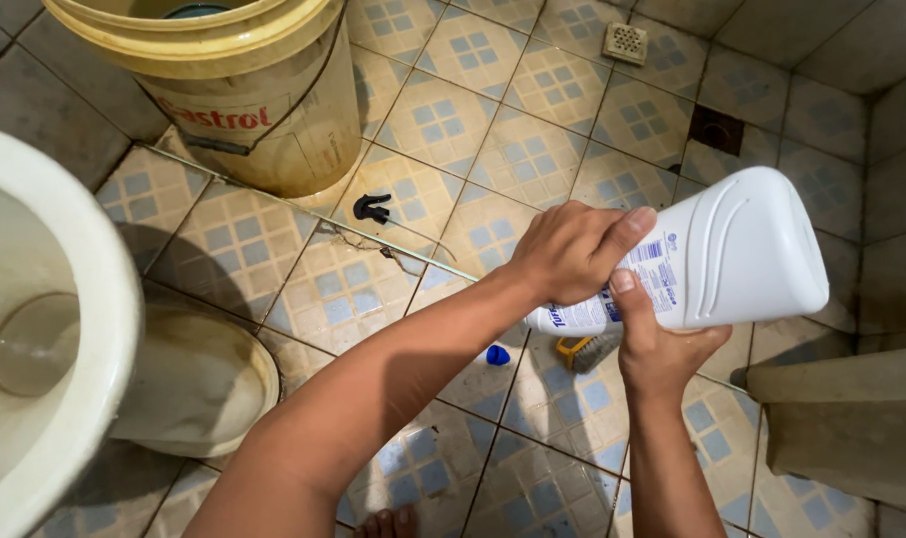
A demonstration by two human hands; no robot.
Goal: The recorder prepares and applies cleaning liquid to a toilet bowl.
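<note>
A large white plastic bottle (742, 249) with a blue-printed label lies tilted on its side in the air, base pointing right. My left hand (567, 254) wraps over its neck end from above, fingers across the label. My right hand (662, 349) supports it from below, thumb on the label. The bottle's mouth is hidden behind my hands. A small blue cap (498, 354) lies on the tiled floor just under my left wrist.
A white toilet bowl (64, 329) fills the left edge. A yellow bucket (263, 110) stands at the top. A scrub brush (584, 351), a small black object (371, 207) and two floor drains (624, 42) sit on the patterned tiles. My toes (388, 520) show at the bottom.
</note>
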